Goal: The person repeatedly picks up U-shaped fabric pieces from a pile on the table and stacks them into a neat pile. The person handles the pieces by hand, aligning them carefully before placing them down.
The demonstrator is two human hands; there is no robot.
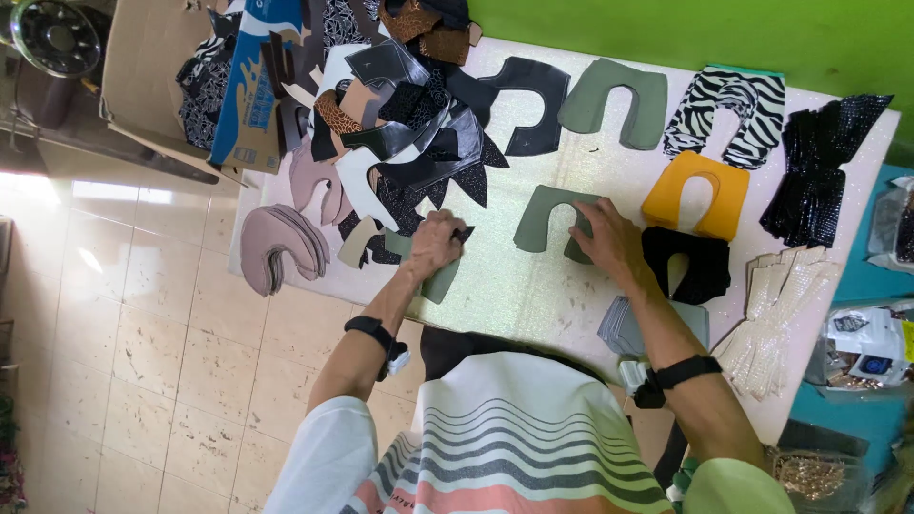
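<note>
Left hand [436, 243]: grip closed on a green cut piece [438, 276] at the worktop [533, 295] edge; right hand [609, 243]: flat, fingers spread on the second green piece [545, 217]; press it still; align edges squarely.

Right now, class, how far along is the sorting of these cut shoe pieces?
Done: single-colour stacks lie apart, such as the yellow stack and zebra-striped stack. In hand: the left hand grips a green piece; the right hand presses on another green piece. Left: the mixed heap remains unsorted.
</note>
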